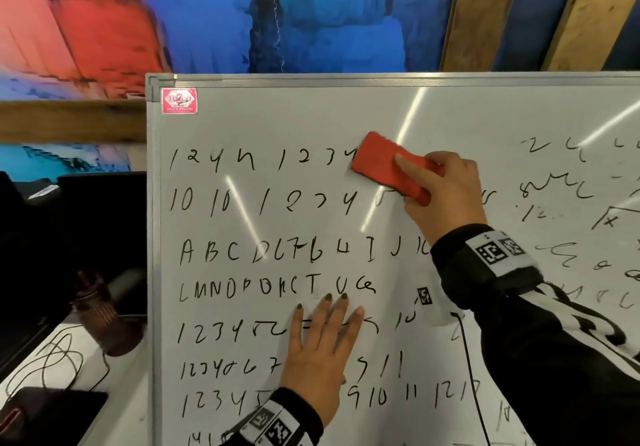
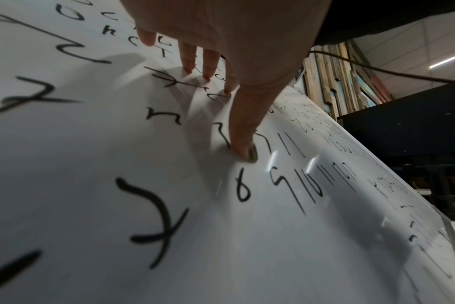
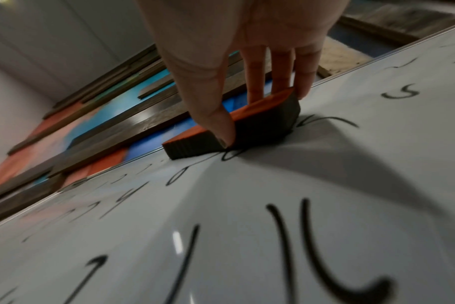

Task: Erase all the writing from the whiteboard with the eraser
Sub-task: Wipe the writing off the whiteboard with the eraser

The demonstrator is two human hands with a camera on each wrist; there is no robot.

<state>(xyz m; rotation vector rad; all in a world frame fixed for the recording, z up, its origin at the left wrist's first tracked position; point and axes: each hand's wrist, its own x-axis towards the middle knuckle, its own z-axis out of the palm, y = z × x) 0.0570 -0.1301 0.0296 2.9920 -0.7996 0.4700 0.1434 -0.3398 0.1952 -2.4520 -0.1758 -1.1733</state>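
Two hands work on the whiteboard (image 1: 263,127). Nearest, the left hand (image 1: 320,348) lies flat on its lower rows of black writing (image 1: 242,248), fingers (image 2: 243,131) straight and spread, holding nothing. Farther up, the right hand (image 1: 445,191) grasps the red eraser (image 1: 388,165), thumb on one side and fingers (image 3: 256,76) on the other, pressed tilted against the board at the end of the top row of numbers.

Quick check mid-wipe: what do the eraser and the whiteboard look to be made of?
Eraser: a red top, probably foam or soft plastic with a matte, faintly textured look, over a thick dark pad, likely felt, judging by its layered edge. Whiteboard: smooth, glossy white surface, since ceiling lights reflect as streaks; the core is not visible. Its frame looks like brushed, silver-grey metal, perhaps aluminium.
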